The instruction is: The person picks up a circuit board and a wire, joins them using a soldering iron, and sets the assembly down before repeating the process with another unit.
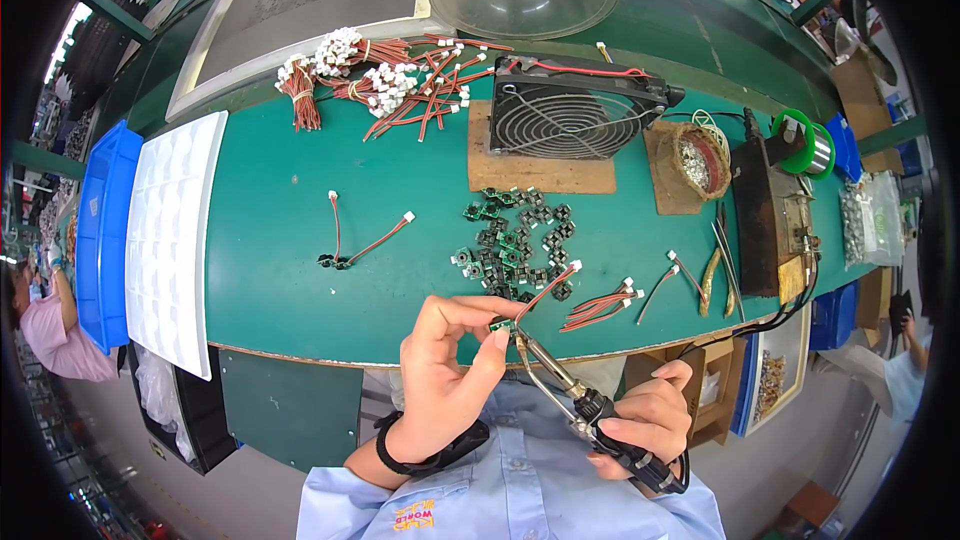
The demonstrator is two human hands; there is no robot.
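My left hand (pixel 455 365) pinches a small green circuit board (pixel 500 324) between thumb and fingers, just in front of the bench edge. A short brown-red wire lead with a white connector (pixel 575 266) runs up and right from that board. In my right hand (pixel 650 415) is a black-handled soldering iron (pixel 600 418), with a thin metal tube bent alongside its shaft; its tip meets the board. Beyond my hands lies a pile of small black and green circuit boards (pixel 507 250). Right of them sits a bunch of wire leads (pixel 597 310).
A black fan (pixel 575 110) stands on a brown board behind the pile. Rightward are a bowl of metal bits (pixel 698 165), a solder spool (pixel 815 144) and a dark metal box (pixel 768 220). Bundled leads (pixel 370 80) lie far left of centre; a white tray (pixel 172 240) lines the left edge.
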